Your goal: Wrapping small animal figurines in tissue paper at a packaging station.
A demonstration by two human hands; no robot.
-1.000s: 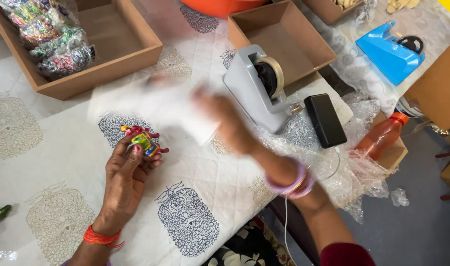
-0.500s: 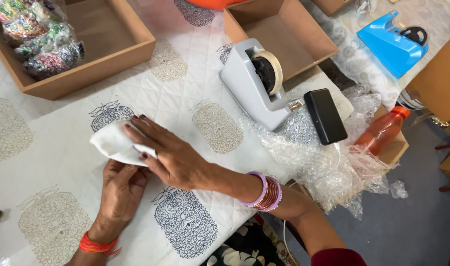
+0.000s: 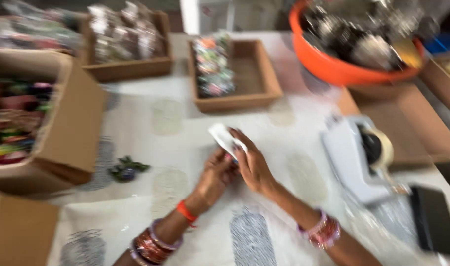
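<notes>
White patterned tablecloth (image 3: 146, 148), frame blurred. Left hand (image 3: 216, 175) and right hand (image 3: 252, 165) pressed together mid-table, both pinching white wrapping (image 3: 224, 138). Tape dispenser (image 3: 358, 157) to the right, wooden tray (image 3: 254, 81) beyond.

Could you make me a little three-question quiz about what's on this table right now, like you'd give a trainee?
1. True or false: both hands are on the small white wrapped bundle.
2. What sits just right of the right hand? A) tape dispenser B) kettle C) laptop
3. Fill in: the round bowl at the top right is coloured ____.

Key
1. True: the left hand and the right hand both hold the bundle above the patterned tablecloth.
2. A: the grey tape dispenser.
3. Orange: the orange bowl, full of blurred items.
</notes>
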